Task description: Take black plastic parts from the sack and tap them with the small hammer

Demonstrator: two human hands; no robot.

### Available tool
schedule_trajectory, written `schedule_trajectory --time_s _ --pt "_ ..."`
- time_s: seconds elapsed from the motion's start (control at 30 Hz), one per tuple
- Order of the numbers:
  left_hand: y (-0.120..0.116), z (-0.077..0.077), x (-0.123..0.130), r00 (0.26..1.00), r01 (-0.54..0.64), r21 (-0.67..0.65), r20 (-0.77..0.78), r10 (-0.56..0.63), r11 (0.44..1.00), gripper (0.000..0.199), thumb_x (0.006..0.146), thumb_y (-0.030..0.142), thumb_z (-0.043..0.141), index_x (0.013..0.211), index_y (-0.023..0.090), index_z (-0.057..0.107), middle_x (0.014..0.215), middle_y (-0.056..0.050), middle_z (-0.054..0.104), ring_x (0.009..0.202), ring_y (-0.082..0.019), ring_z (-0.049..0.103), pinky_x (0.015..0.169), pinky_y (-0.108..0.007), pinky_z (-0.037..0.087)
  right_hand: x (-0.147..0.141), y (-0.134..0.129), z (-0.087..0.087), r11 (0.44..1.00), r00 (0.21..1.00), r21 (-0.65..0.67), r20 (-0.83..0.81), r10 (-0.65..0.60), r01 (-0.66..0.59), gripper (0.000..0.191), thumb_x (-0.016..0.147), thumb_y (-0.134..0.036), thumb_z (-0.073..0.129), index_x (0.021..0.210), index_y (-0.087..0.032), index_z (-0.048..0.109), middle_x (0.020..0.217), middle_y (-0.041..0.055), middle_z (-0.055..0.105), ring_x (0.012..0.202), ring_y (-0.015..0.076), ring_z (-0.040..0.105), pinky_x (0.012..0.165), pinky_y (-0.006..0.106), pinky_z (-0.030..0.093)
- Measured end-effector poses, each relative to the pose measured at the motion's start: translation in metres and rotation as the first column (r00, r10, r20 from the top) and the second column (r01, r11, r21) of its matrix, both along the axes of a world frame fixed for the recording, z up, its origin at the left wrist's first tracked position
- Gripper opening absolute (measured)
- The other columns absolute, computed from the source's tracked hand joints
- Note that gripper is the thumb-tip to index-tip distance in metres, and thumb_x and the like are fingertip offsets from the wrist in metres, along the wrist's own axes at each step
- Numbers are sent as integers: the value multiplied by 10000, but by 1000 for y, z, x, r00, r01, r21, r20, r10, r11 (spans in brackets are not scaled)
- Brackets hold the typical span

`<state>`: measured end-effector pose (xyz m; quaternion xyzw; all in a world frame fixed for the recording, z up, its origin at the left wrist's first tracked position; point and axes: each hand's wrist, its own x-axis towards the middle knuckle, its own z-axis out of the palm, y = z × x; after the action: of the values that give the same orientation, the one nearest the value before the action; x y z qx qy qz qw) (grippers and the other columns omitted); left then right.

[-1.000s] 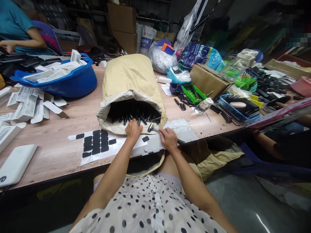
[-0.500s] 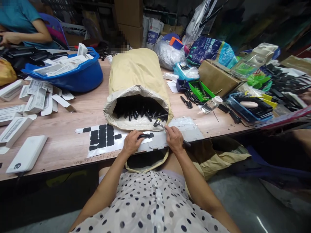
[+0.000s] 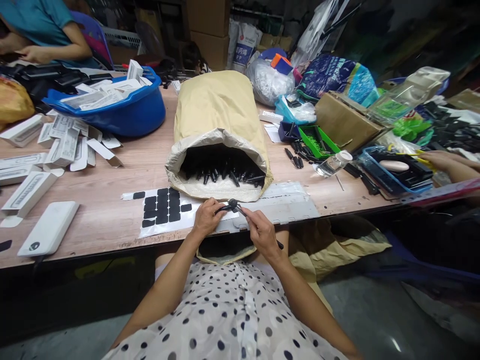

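Note:
At the table's front edge, my left hand (image 3: 206, 217) is closed around a slim black part (image 3: 222, 209), holding it low over a grey-white board (image 3: 273, 206). My right hand (image 3: 261, 231) is wrapped around the shaft of a small hammer (image 3: 240, 209). The hammer's head meets or overlaps the far end of the black part; whether they touch I cannot tell. Just behind both hands lies an open tan sack (image 3: 215, 102), its mouth toward me, with several black parts (image 3: 225, 170) inside. A white sheet with black stickers (image 3: 162, 206) lies left of my left hand.
On the left are a blue tub (image 3: 131, 112) of white boxes, loose boxes (image 3: 30, 192) and a white power bank (image 3: 48, 228). To the right stand a green tray (image 3: 318, 142), a clear bottle (image 3: 333, 163) and a blue basket (image 3: 407, 186). Other people's arms show at both sides.
The hammer head has come down and left onto the end of the black part. My left hand keeps its hold. Another person's hand has appeared at the right, by the blue basket.

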<state>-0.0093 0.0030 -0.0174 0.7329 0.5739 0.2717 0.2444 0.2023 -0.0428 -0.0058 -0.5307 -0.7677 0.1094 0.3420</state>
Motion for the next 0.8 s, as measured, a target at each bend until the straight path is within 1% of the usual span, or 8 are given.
schedule_trajectory --time_s 0.1,0.17,0.23,0.37,0.5,0.57,0.7,0.8 --pt "0 0 0 1000 5 18 6 -5 1000 187 880 231 623 986 257 774 850 -9 603 828 -167 596 776 -281 486 0 -2 0 999 994 15 98 49 -50 417 1013 -200 397 1323 -294 659 831 22 632 725 120 621 648 190 488" --pt "0 0 1 1000 5 25 7 -5 1000 189 887 233 607 966 248 778 842 -13 595 818 -167 591 768 -281 484 0 -2 0 999 987 12 154 47 -50 411 1012 -205 401 1301 -300 678 806 16 619 692 118 607 606 186 468" --pt "0 0 1 1000 -2 24 9 2 1000 192 882 237 609 972 250 778 844 -15 595 814 -169 590 764 -283 486 1 0 0 1000 989 17 148 23 -26 411 1011 -209 400 1297 -302 681 809 16 623 702 123 612 607 190 472" --pt "0 -1 1 1000 -17 17 9 17 1000 189 863 235 624 976 258 773 867 -14 609 835 -175 600 786 -295 495 4 2 -1 1000 998 25 68 -15 13 427 1012 -207 394 1339 -305 651 873 31 655 779 136 646 692 209 516" --pt "0 0 1 1000 -24 6 11 24 1000 182 852 239 629 966 264 769 870 -13 616 841 -178 606 789 -297 503 8 1 -7 1000 995 0 99 -12 12 434 996 -201 419 1338 -335 650 849 21 652 748 134 641 667 208 519" --pt "-1 0 1 1000 -28 8 11 28 1000 178 849 245 634 963 270 768 870 -12 616 839 -178 609 785 -296 508 10 3 -10 1000 995 6 101 -24 23 435 992 -198 421 1334 -337 650 868 21 663 773 136 650 681 209 524" --pt "-2 0 0 999 -36 7 19 36 999 177 845 249 640 978 245 757 879 -16 621 821 -176 614 771 -294 522 17 20 -9 994 992 55 83 -97 92 403 1002 -233 415 1317 -306 656 954 44 688 891 164 662 750 244 527" --pt "-3 -1 0 1000 -29 29 4 29 999 201 825 266 674 1010 225 740 916 -29 634 821 -184 619 772 -302 531 30 42 -9 989 978 99 163 -127 112 369 1003 -243 422 1253 -274 692 932 54 686 884 180 638 758 268 500"
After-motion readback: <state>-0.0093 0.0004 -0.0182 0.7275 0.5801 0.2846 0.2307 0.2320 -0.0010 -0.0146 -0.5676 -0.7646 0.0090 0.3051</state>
